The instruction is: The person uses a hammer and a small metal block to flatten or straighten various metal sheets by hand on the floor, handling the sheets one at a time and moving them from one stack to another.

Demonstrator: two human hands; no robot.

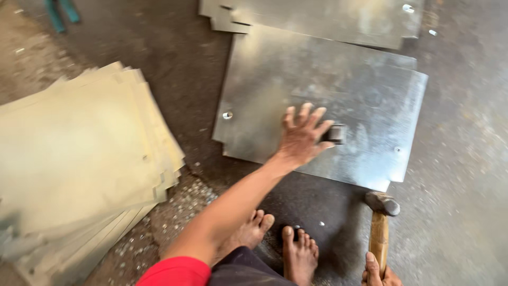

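Note:
My left hand (300, 139) reaches over a galvanised metal sheet (338, 95) lying on the floor. Its fingers are spread, and the thumb and forefinger pinch a small dark metal block (336, 134) standing on the sheet. My right hand (378, 274), at the bottom edge, grips the wooden handle of a hammer (380, 222). The hammer's steel head hovers just off the sheet's near right corner. My bare feet (299, 253) rest on the floor in front of the sheet.
A thick pile of pale metal sheets (79, 159) lies to the left. More grey sheets (317, 16) lie at the top, partly under the near one. Small metal punchings (185, 201) litter the dark floor. Teal tool handles (61, 11) show at top left.

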